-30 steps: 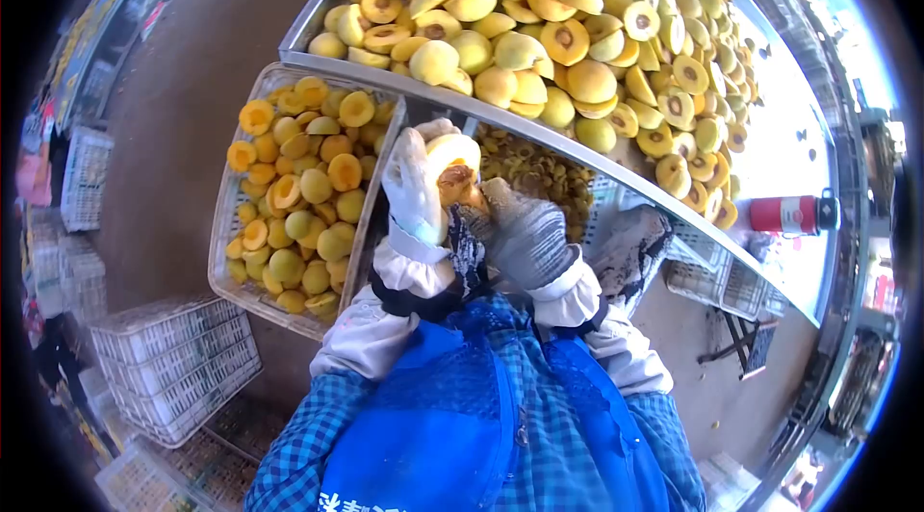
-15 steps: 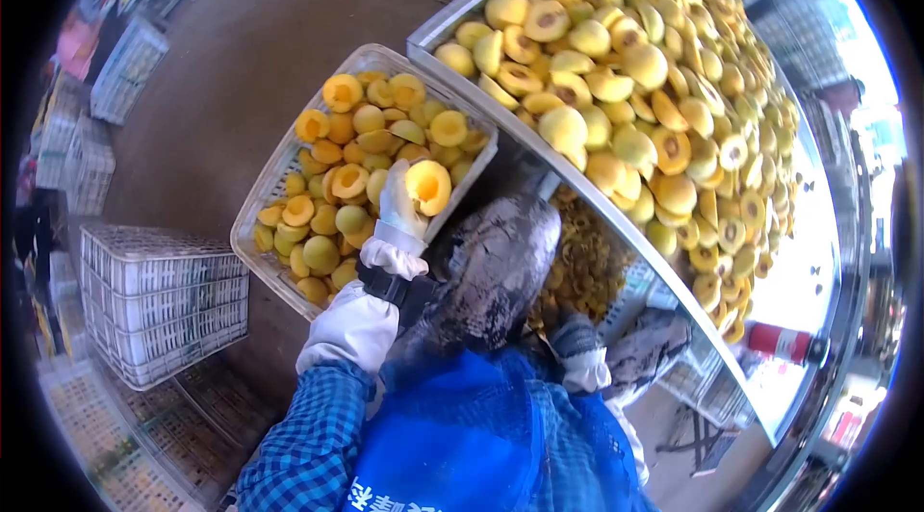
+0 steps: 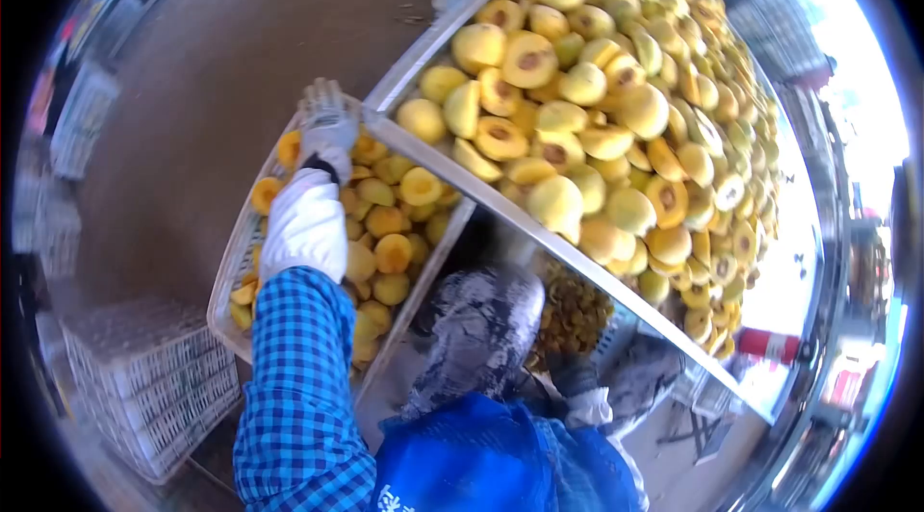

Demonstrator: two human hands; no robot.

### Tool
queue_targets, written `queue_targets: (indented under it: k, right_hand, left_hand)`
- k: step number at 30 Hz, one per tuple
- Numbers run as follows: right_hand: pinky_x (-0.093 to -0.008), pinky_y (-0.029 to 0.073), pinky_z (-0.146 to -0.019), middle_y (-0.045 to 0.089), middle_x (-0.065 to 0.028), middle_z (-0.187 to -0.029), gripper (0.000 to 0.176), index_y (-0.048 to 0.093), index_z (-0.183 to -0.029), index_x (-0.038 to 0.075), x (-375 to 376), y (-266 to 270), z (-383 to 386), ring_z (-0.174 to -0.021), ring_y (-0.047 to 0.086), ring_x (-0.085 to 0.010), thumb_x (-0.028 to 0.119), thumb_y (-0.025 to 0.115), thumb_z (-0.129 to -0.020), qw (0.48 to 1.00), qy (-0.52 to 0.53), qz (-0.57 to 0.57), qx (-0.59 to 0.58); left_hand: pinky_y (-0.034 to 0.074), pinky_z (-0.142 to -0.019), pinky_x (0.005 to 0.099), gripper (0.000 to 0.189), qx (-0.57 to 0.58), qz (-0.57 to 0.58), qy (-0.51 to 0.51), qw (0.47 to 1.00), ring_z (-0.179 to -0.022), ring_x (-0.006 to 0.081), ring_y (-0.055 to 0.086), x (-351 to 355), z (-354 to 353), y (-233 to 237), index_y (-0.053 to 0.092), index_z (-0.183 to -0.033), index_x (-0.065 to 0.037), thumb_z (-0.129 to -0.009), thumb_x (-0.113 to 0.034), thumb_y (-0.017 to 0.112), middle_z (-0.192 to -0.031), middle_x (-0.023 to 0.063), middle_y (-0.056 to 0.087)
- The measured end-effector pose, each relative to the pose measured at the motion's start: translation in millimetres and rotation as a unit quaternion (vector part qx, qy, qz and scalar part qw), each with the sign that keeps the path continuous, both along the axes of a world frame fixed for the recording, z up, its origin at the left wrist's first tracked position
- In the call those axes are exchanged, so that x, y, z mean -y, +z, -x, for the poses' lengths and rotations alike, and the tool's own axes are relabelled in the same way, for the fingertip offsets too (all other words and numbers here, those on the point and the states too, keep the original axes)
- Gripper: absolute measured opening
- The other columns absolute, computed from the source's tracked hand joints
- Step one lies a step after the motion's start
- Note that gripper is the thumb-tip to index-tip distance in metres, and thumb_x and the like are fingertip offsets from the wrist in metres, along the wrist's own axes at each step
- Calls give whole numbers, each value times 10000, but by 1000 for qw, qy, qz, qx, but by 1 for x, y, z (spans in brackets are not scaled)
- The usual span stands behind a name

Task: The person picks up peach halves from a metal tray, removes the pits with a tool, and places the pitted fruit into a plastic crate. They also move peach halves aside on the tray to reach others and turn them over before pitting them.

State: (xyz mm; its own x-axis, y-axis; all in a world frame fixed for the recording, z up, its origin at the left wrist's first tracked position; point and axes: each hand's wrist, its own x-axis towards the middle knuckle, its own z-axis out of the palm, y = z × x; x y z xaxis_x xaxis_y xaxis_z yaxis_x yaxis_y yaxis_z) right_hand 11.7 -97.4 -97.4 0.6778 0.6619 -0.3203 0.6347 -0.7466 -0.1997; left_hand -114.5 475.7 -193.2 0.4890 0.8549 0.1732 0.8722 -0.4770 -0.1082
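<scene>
The steel counter [image 3: 539, 235] runs diagonally through the view. It is heaped with yellow peach halves [image 3: 597, 108], many of them with the dark stone showing in the cut face. Below its near edge on the left sits a white plastic crate [image 3: 227, 283] holding the pitted halves [image 3: 393, 250]. To the right of the crate, under the counter, a second basket holds a brown mass of scraps [image 3: 575, 308], too blurred to tell apart. The left hand [image 3: 327, 124], in a pale glove above a white sleeve guard and a blue checked sleeve, has moved. Half a second ago it held a hollowed half over the near side of the crate. Now it is at the crate's far corner, just beside the counter's edge, with no fruit in it, so that half appears to have gone in with the rest. The fingers [image 3: 325, 98] are stretched out and slightly apart over the rim, pinching nothing. The right hand [image 3: 576, 373], in a dark grey glove, is low by the blue apron [image 3: 481, 464] under the counter, and I cannot tell how its fingers are set. The pitted halves in the crate are deeper orange than the fruit on the counter, with clean round hollows, and they lie jumbled, some cut side up and some skin up.
</scene>
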Motion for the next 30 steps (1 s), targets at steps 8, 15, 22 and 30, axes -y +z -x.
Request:
queue_targets:
  k: [8, 15, 22, 30]
  right_hand:
    - [-426, 483, -579, 628, -193, -737, 308, 591, -1022, 107, 18, -5, 5, -667, 617, -361, 373, 499, -896, 996, -41, -39, -75]
    - [-489, 469, -700, 619, -244, -842, 406, 575, -1047, 95, 8, -7, -1, -824, 593, -414, 451, 467, -885, 975, 26, -113, -189]
    - [-462, 431, -496, 560, -219, -646, 238, 555, -862, 94, 19, 50, -17, -617, 567, -411, 331, 572, -865, 950, -21, -299, -91]
    - [-474, 426, -551, 562, -252, -689, 238, 533, -914, 39, -12, 160, -26, -660, 565, -424, 276, 511, -910, 904, -21, -420, -83]
  left_hand:
    - [438, -889, 421, 383, 186, -3, 14, 982, -1051, 311, 551, 14, 16, 119, 603, -1081, -89, -877, -388, 479, -1170, 157, 559]
    - [439, -918, 400, 584, 253, 134, -453, 844, -1104, 325, 524, 228, -74, 270, 507, -1209, -80, -717, -283, 748, -1211, 154, 529]
    - [503, -671, 314, 449, 386, 289, -390, 784, -813, 231, 612, 265, -114, 233, 527, -1121, -56, -821, -370, 642, -925, 96, 577]
    - [516, -577, 293, 524, 647, 652, -138, 371, -657, 228, 617, 394, -97, 230, 541, -1107, -1, -936, -464, 364, -891, 140, 620]
